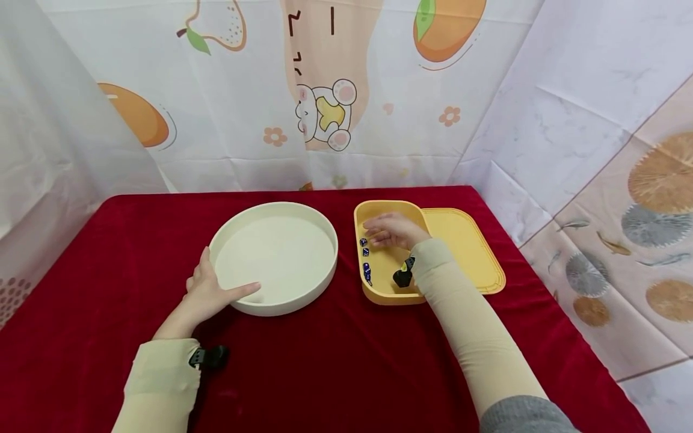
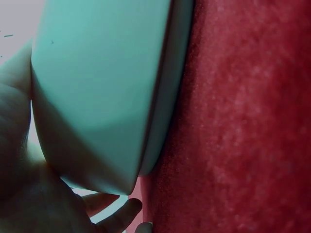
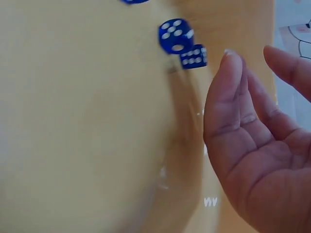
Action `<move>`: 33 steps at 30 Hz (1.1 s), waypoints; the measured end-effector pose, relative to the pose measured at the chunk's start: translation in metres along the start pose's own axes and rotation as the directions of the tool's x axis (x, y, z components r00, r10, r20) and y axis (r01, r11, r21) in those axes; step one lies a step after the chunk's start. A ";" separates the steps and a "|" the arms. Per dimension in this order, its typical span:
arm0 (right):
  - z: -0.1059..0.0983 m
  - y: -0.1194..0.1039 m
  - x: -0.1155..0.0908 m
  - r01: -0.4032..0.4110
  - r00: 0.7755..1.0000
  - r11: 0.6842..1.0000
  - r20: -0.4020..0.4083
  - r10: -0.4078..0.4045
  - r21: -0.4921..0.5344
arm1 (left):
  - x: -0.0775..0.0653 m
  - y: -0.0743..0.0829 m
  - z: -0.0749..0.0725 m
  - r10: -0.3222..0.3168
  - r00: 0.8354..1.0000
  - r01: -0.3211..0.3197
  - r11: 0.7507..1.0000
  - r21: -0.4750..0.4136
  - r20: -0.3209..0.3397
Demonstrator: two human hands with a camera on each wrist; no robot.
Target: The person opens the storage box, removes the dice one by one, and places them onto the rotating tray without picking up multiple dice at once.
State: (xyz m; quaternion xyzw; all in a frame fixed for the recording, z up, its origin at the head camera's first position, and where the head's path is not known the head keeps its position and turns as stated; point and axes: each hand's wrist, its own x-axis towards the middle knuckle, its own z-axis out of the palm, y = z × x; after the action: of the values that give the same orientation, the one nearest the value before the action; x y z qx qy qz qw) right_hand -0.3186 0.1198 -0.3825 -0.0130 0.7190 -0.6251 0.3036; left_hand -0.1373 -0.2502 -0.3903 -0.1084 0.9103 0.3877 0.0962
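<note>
A round cream tray [image 1: 273,308] sits on the red cloth, left of centre. My left hand [image 1: 208,291] holds its near left rim, thumb over the inside and fingers along the outer wall. In the left wrist view, fingertips [image 2: 127,213] curve round the tray's side [image 2: 97,107], close to the cloth. To the right is a yellow box [image 1: 390,299] with several blue dice [image 1: 367,273] along its left wall. Inside it hovers my right hand [image 1: 394,230], fingers loosely bent and nothing held. Its fingertips are close to a die [image 3: 193,57] in the right wrist view.
The yellow lid [image 1: 465,249] lies flat on the cloth, partly behind the right side of the box. A red cloth [image 1: 303,367] covers the table. Printed curtains [image 1: 227,120] hang along the back and the right side.
</note>
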 end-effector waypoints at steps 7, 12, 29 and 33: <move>-0.002 0.008 0.004 0.001 1.000 0.997 0.019 0.001 -0.083 | 0.001 0.003 -0.002 0.007 1.000 -0.007 1.000 0.018 0.001; -0.003 0.009 0.004 -0.003 0.999 0.990 0.033 0.008 -0.138 | 0.002 0.004 -0.003 0.007 1.000 -0.007 1.000 0.018 0.003; -0.006 0.023 0.012 0.071 0.987 0.981 0.154 -0.043 -0.180 | 0.001 0.000 -0.001 -0.001 1.000 0.001 1.000 0.021 0.004; -0.003 0.024 0.013 0.068 0.990 0.979 0.134 -0.042 -0.191 | 0.000 0.001 -0.001 -0.002 1.000 0.002 1.000 0.015 0.002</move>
State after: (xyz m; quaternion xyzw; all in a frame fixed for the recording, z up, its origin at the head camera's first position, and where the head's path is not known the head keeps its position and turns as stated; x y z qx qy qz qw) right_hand -0.3219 0.1229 -0.4094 -0.1029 0.7549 -0.5578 0.3293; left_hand -0.1376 -0.2505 -0.3891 -0.1082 0.9129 0.3810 0.0984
